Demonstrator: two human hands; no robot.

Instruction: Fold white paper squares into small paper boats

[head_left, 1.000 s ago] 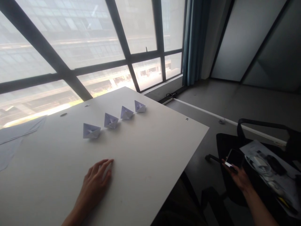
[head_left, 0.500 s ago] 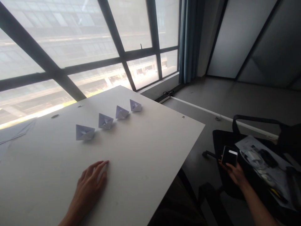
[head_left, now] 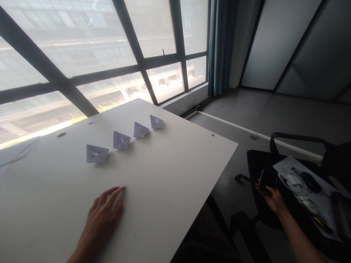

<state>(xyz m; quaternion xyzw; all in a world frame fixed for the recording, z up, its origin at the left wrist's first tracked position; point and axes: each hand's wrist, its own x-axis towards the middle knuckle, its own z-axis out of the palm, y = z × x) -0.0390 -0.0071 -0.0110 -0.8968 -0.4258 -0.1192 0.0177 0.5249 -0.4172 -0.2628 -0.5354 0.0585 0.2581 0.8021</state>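
Observation:
My left hand (head_left: 105, 210) rests on the white table (head_left: 153, 204), its fingers stretched out and nothing in them. Beyond it stand several folded white paper boats in a slanting row. The nearest paper boat (head_left: 97, 154) is at the left, and the farthest paper boat (head_left: 157, 122) is toward the table's back corner. Off to the right, past the table edge, my right hand (head_left: 274, 200) grips a smartphone (head_left: 268, 180) above the seat of a black chair. The phone's screen looks dark.
On the black chair (head_left: 253, 160) lie a sheet of paper (head_left: 287, 164), cables and a dark object with a yellow part (head_left: 322, 223). Flat paper sheets (head_left: 19, 153) lie at the table's left edge. Large windows (head_left: 95, 33) and a blue curtain (head_left: 221, 47) stand behind.
The bright patch on the smartphone's screen has gone dark. The view has shifted very slightly; both hands and the paper boats stay where they were.

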